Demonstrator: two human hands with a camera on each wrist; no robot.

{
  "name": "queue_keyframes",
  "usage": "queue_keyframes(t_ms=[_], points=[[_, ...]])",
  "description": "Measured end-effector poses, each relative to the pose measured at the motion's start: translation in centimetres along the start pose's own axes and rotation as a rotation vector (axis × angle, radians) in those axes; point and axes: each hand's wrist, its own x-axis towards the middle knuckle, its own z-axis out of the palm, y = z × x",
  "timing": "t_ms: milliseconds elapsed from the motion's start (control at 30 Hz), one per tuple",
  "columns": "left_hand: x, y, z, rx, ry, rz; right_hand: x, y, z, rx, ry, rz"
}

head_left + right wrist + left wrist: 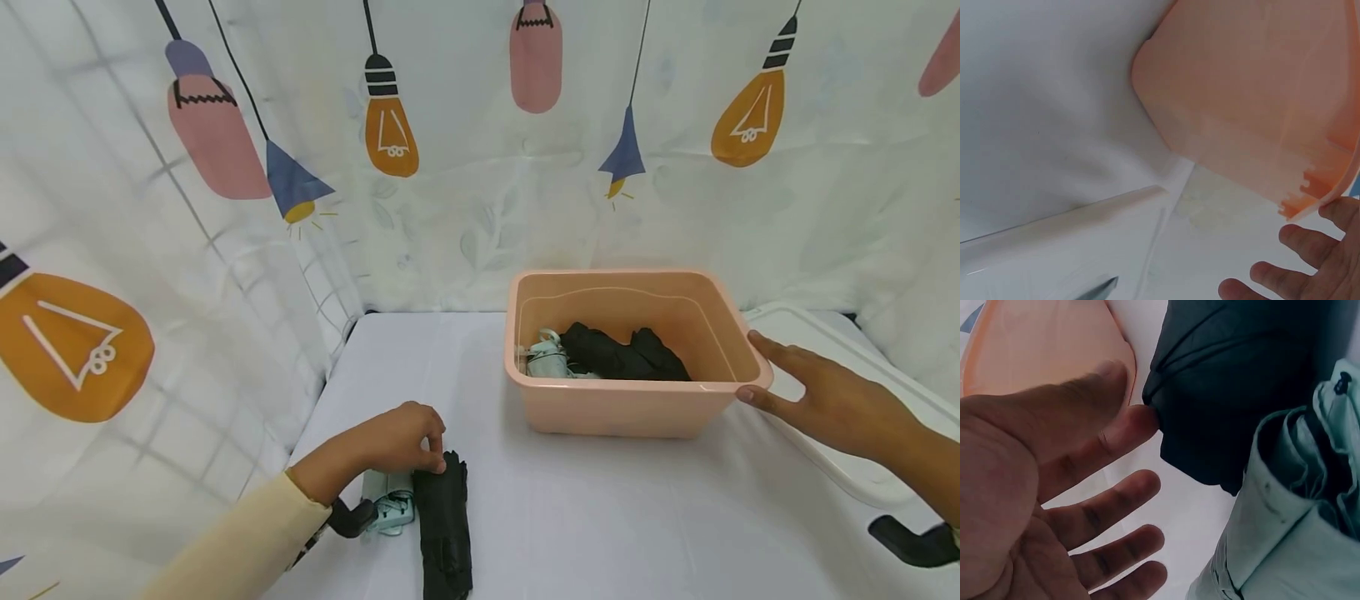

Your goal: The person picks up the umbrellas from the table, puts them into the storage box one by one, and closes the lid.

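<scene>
A black folded umbrella (444,529) lies lengthwise on the white table, beside a mint-green folded umbrella (393,508) that my left forearm partly covers. My left hand (401,437) is over the far end of the black one. In the left wrist view its fingers are spread, and the index fingertip meets the edge of the black cloth (1222,394). A peach plastic bin (607,408) stands to the right, holding a black cloth bundle (626,354) and a mint-green one (547,358). My right hand (840,400) touches the bin's right rim with extended fingers.
A white lid (892,467) lies to the right of the bin, partly behind my right hand. A white curtain (480,208) printed with lamps hangs behind and to the left of the table (600,517).
</scene>
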Motion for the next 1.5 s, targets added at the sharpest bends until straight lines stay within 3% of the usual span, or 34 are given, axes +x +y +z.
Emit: queue_keyframes(t_ms=[267, 700, 900, 1233, 1500], points=[[-0.3, 0.4, 0.3, 0.082, 0.01, -0.064, -0.1, 0.0, 0.0, 0.01, 0.004, -0.003], [1.4, -1.4, 0.5, 0.076, -0.024, -0.006, 0.0, 0.1, 0.2, 0.018, -0.001, -0.002], [1.6, -0.9, 0.4, 0.057, -0.064, 0.004, 0.0, 0.0, 0.1, 0.013, 0.0, -0.001], [2.2, -0.9, 0.6, 0.14, -0.059, 0.087, 0.0, 0.0, 0.0, 0.008, 0.011, -0.013], [3.2, -0.9, 0.0, 0.204, 0.013, -0.001, 0.0, 0.0, 0.0, 0.011, 0.011, -0.012]])
